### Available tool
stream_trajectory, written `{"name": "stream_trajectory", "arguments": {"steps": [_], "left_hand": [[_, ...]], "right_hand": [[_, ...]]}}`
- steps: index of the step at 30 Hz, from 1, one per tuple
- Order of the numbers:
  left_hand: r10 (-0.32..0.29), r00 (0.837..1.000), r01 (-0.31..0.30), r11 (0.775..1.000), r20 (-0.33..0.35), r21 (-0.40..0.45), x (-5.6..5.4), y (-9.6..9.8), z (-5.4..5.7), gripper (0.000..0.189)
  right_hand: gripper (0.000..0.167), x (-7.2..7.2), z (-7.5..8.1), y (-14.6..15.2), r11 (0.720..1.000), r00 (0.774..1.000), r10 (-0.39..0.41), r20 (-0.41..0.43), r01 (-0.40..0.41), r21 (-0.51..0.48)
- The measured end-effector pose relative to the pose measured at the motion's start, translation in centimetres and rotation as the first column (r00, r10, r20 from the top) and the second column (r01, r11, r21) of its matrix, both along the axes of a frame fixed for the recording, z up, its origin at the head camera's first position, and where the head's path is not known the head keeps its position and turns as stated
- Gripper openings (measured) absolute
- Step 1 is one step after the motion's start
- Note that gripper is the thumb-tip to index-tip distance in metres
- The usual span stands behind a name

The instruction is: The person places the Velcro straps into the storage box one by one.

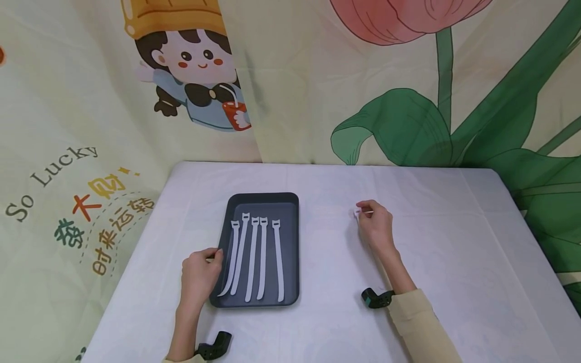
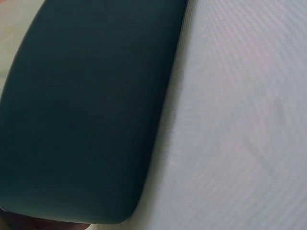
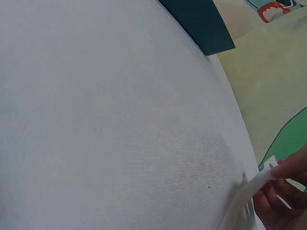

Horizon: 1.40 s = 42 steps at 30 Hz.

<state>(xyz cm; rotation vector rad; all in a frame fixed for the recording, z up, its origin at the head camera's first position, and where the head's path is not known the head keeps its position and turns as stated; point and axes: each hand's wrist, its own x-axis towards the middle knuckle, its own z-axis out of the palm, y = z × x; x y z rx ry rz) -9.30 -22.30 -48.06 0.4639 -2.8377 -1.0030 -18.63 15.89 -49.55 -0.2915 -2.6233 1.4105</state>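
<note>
A dark grey tray (image 1: 290,252) stands on the table with several white hook-and-loop cable ties (image 1: 255,252) lying lengthwise in it. At the tray's left side my left hand (image 1: 199,275) grips the rim with curled fingers. Only a sliver of that hand shows in the left wrist view, under the tray's end. To the right of the tray, my right hand (image 1: 378,224) pinches one more white cable tie (image 3: 245,194) near its slotted head. In the right wrist view this tie hangs down from the fingers (image 3: 288,170) toward the tabletop.
A white cloth covers the table (image 1: 454,242). Behind it hangs a printed curtain (image 1: 295,101) with a cartoon figure and a large flower. Small black cameras sit on the left wrist (image 1: 215,346) and on the right wrist (image 1: 375,298).
</note>
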Motion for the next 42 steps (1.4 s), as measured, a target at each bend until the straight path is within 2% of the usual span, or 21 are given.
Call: {"name": "stream_trajectory", "arguments": {"steps": [14, 22, 34, 42], "left_hand": [[0.006, 1.000, -0.006, 1.000, 0.001, -0.004, -0.2, 0.0, -0.1, 0.031], [0.008, 1.000, -0.009, 1.000, -0.005, -0.008, -0.2, 0.0, 0.0, 0.030], [0.011, 1.000, -0.011, 1.000, 0.001, -0.004, -0.1, -0.1, -0.2, 0.031], [0.015, 1.000, -0.015, 1.000, 0.000, -0.002, -0.1, -0.2, -0.2, 0.031]], "right_hand": [[0.023, -0.4, 0.4, -0.6, 1.000, 1.000, 0.015, -0.004, -0.015, 0.019], [0.020, -0.2, 1.4, -1.3, 0.999, 0.999, 0.034, -0.014, -0.034, 0.022], [0.019, 0.2, 2.7, -2.5, 0.990, 0.992, 0.121, -0.035, -0.124, -0.072], [0.020, 0.7, 3.7, -3.3, 0.979, 0.988, 0.152, -0.031, -0.155, -0.131]]}}
